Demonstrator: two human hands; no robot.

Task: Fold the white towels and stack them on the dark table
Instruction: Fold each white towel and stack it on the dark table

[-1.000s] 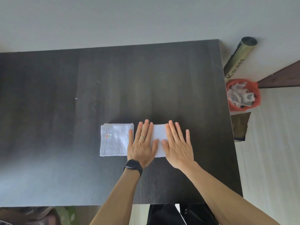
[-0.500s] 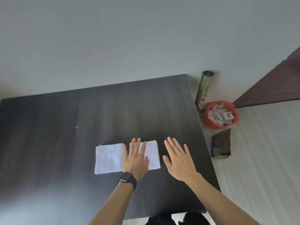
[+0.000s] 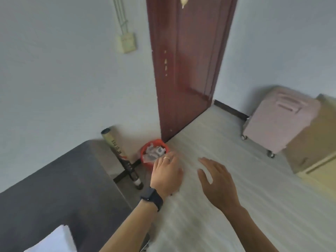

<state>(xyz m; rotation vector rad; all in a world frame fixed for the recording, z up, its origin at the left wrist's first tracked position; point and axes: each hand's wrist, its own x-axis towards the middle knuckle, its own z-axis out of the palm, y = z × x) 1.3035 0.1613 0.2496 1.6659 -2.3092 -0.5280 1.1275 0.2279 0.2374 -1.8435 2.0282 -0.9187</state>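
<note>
A: Where is the white towel point(image 3: 52, 240)?

B: On the dark table point(image 3: 54, 188), at the table's near edge. Only one corner of it is in view, and neither hand touches it.

A: And the hands?

B: Both are off the table, out past its right side and over the pale floor point(image 3: 209, 133). The left hand point(image 3: 166, 173) is the one closer to the table. It is palm down with loose fingers that hold nothing. There is a ring point(image 3: 166, 158) on one finger and a black watch point(image 3: 152, 198) on the wrist. The right hand point(image 3: 216, 180) is farther from the table, with a clear gap between it and the left. Its fingers are spread and relaxed, and it is empty too.

A: Can you see the fingertips well?

B: Those of the left hand are smeared by blur, so I cannot tell exactly how they lie.

A: What else is there?

B: A red bin point(image 3: 145, 161) holding crumpled white paper point(image 3: 154, 153) stands on the floor off the table's far right corner. In this view it shows just past the left hand's fingers. A dark tube point(image 3: 121, 159) leans on the wall point(image 3: 54, 70) between the table and the bin. Farther from the table is a reddish-brown door point(image 3: 185, 60). Well beyond that is a pink wheeled case point(image 3: 278, 122) beside a cardboard box point(image 3: 312, 142). A pale switch box point(image 3: 127, 42) is fixed to the wall high above the table's far corner
</note>
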